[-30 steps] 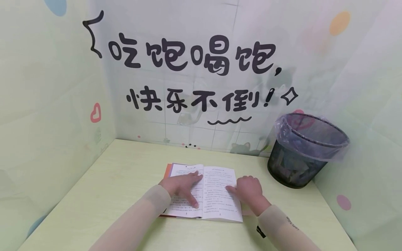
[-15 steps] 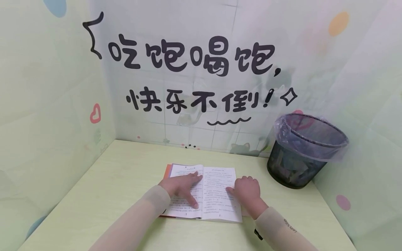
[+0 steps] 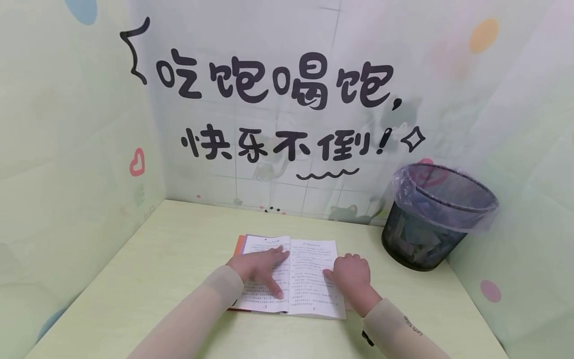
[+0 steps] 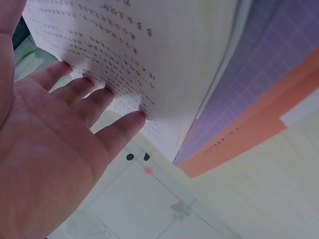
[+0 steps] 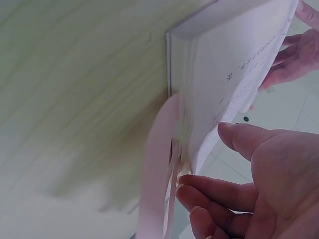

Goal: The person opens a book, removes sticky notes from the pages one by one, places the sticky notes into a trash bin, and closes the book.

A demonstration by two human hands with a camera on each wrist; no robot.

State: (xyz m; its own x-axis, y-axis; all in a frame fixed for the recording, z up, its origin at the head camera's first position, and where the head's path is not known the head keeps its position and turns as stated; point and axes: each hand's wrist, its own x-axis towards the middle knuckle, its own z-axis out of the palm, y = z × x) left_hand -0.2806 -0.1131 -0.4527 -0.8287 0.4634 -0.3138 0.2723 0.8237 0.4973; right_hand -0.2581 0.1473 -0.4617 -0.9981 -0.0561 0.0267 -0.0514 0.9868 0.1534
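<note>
An open book (image 3: 311, 296) with printed white pages lies flat on the table in the head view. Across its left page my left hand (image 3: 260, 267) rests with fingers spread; the left wrist view shows those fingertips (image 4: 137, 118) pressing on the paper. Purple and orange cover parts (image 4: 239, 134) stick out past that side. At the right edge, my right hand (image 3: 353, 278) has its thumb on the page and its other fingers curled at the page edges, gripping the book's side. A pink flap (image 5: 155, 169) projects from under the pages in the right wrist view.
A black mesh wastebasket (image 3: 417, 237) with a clear plastic liner stands at the table's back right, holding some crumpled contents. Printed wall sheets with black lettering (image 3: 309, 80) enclose the pale wooden table (image 3: 179, 249) at the back and both sides.
My right hand and forearm have shifted slightly left, still at the book's right edge. The left hand and the book have stayed in place.
</note>
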